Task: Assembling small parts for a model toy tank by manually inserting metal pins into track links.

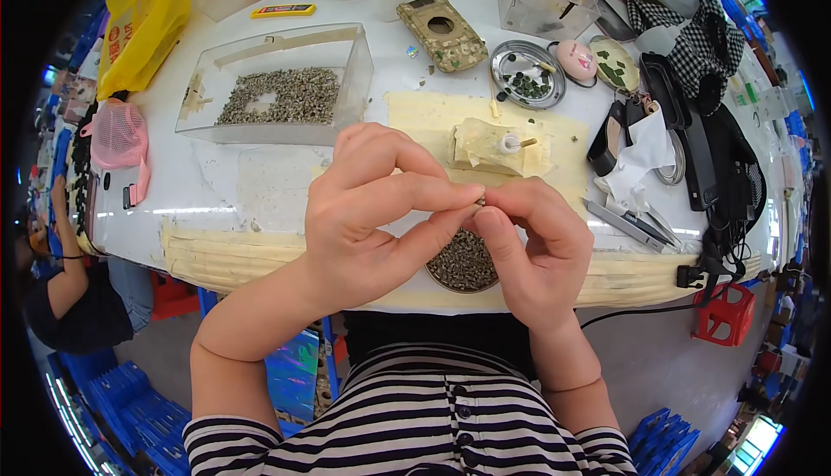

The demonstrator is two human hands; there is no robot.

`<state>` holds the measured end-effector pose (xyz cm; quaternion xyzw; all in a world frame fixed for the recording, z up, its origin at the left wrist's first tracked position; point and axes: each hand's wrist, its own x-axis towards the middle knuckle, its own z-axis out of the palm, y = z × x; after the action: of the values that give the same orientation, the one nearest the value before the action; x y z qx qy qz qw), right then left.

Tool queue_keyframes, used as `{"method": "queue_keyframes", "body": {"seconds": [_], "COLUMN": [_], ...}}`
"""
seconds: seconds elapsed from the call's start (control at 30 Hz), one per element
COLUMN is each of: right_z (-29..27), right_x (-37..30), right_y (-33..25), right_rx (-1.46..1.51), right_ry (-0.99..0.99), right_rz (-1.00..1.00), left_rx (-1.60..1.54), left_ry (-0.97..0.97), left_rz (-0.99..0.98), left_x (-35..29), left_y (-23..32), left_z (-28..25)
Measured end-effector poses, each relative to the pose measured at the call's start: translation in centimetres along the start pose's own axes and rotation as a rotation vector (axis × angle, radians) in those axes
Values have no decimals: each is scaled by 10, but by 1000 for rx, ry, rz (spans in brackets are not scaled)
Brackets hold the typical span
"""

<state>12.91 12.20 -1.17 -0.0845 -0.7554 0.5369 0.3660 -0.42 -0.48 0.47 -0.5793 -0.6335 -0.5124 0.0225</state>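
Note:
My left hand (368,216) and my right hand (538,247) meet over the near part of the table. Thumb and forefinger of each pinch together on a tiny metal-coloured piece (479,202), mostly hidden by the fingertips. Just below them, a round dish full of small grey-brown metal pieces (465,264) is partly covered by my hands. Beyond my fingers stands a block wrapped in cream tape (472,149), with a white nozzle-like tip (509,143) on it. Farther left, a clear plastic box (260,132) holds many similar small pieces.
A round metal tray (497,78) with dark green bits lies at the back right, beside a camouflage-patterned case (442,32). Tweezers (665,229) and a cutter knife (628,223) rest at the right. A pink mesh pouch (119,138) lies left. Another person (86,299) sits at far left.

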Motion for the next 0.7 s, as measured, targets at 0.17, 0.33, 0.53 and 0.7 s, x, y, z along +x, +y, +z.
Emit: {"method": "queue_keyframes", "body": {"seconds": [0.17,0.33,0.53,0.7], "right_z": [-2,-1,-2,-2], "right_x": [2,-1,0,1], "right_y": [-5,-9,-3,-5], "right_rx": [-165,-242,-195,-163], "right_ry": [35,55,56,33], "right_rz": [-146,-229,-164,-107], "left_rx": [32,31,15,3], "left_ry": [7,15,12,6], "left_rz": [-17,-26,-40,-62], "left_x": [-2,-1,-1,-2], "left_y": [-1,-1,-1,0], "left_z": [1,1,1,0]}}
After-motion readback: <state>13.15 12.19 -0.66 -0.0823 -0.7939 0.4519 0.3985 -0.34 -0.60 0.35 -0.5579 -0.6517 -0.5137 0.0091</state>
